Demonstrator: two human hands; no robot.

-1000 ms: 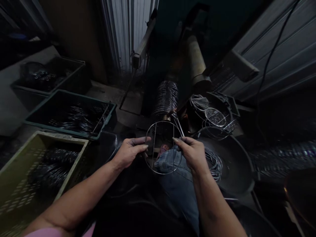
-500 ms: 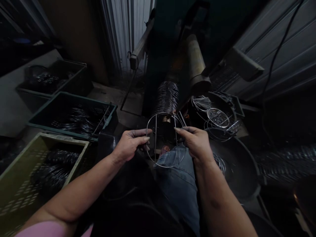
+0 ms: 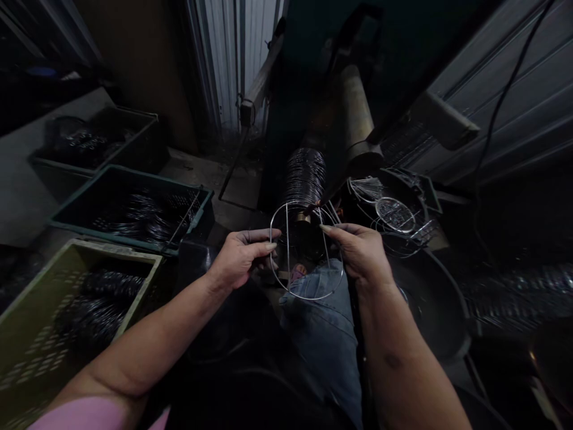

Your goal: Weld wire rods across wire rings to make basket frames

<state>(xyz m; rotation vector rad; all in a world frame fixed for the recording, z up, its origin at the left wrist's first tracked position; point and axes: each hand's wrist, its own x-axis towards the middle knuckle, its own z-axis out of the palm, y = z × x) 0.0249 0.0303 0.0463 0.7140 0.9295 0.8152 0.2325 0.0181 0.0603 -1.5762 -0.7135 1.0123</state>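
I hold a round wire ring [image 3: 308, 295] with two straight cross wires in front of me, above my jeans-clad knee. My left hand [image 3: 239, 258] pinches its left rim, thumb and fingers closed on the wire. On the right rim, my right hand [image 3: 358, 251] grips it and also holds a few loose straight wires. Just beyond the ring, a thick stack of wire rings [image 3: 305, 174] hangs on a machine's horizontal arm.
Three plastic crates stand at the left: a yellow-green one [image 3: 116, 325] near, a teal one [image 3: 199, 209] behind, a dark one [image 3: 143, 128] farthest, all holding dark wire parts. A dark round pan [image 3: 443, 310] lies at the right, with finished wire pieces [image 3: 394, 214] behind it.
Both hands have lifted the wire ring up and slightly to the right, toward the stack of rings on the machine. The grip on it is unchanged.
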